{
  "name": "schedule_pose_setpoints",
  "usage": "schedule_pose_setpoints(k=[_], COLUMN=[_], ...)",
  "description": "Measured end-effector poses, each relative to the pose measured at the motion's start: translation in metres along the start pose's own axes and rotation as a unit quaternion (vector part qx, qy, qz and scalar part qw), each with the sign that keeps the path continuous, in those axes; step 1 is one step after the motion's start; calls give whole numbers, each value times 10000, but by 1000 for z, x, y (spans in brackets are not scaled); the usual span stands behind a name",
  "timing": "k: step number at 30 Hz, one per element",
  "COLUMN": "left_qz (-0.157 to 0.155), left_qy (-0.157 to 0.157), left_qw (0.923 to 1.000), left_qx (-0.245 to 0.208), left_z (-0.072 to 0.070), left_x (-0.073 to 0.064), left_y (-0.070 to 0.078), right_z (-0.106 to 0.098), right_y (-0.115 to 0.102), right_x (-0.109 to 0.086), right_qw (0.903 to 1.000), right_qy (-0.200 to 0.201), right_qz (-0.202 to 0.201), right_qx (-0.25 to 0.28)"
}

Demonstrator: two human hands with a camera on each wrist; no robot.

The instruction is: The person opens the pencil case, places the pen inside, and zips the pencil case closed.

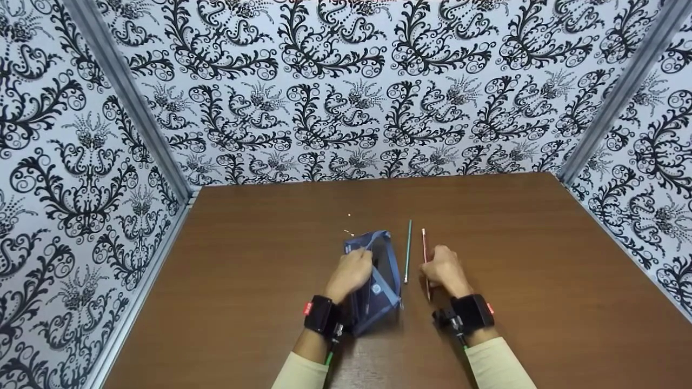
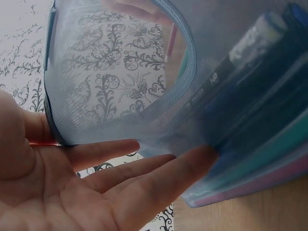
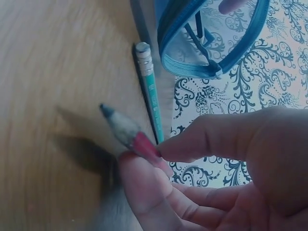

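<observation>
A blue mesh pencil case (image 1: pixel 385 282) with a zip stands with its mouth spread open near the middle of the table. My left hand (image 1: pixel 351 273) holds the case by its left side; in the left wrist view the thumb is partly hidden at the case's edge and the fingers (image 2: pixel 163 180) lie along the mesh. Dark and coloured pens or pencils show through the mesh. Right of the case, my right hand (image 1: pixel 444 270) pinches a red pencil (image 3: pixel 144 145) near its sharpened tip, between thumb and fingers. A green pencil (image 1: pixel 408 248) lies on the table between case and right hand.
The brown wooden table (image 1: pixel 259 259) is bounded by patterned black-and-white panels (image 1: pixel 346 108) at the back and sides. Small pale bits (image 1: pixel 349 233) lie just behind the case. Each wrist wears a black camera strap (image 1: pixel 473 313).
</observation>
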State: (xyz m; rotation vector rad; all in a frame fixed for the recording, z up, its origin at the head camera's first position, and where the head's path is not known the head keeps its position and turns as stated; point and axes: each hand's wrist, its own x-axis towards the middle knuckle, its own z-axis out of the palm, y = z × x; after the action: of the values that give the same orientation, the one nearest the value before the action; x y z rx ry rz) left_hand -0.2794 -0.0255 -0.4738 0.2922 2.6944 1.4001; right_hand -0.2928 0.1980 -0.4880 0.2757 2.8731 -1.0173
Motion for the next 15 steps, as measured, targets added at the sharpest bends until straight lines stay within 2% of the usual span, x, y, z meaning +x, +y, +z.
schedule_pose_setpoints(k=[15], left_qz=[-27], left_qy=[17], left_qw=[10000], left_qx=[-40], left_z=[1], left_x=[-1], left_y=[0], right_z=[-7], right_y=[-6], right_x=[-1], right_qw=[9972], right_qy=[-36], right_qz=[39], right_qx=[750])
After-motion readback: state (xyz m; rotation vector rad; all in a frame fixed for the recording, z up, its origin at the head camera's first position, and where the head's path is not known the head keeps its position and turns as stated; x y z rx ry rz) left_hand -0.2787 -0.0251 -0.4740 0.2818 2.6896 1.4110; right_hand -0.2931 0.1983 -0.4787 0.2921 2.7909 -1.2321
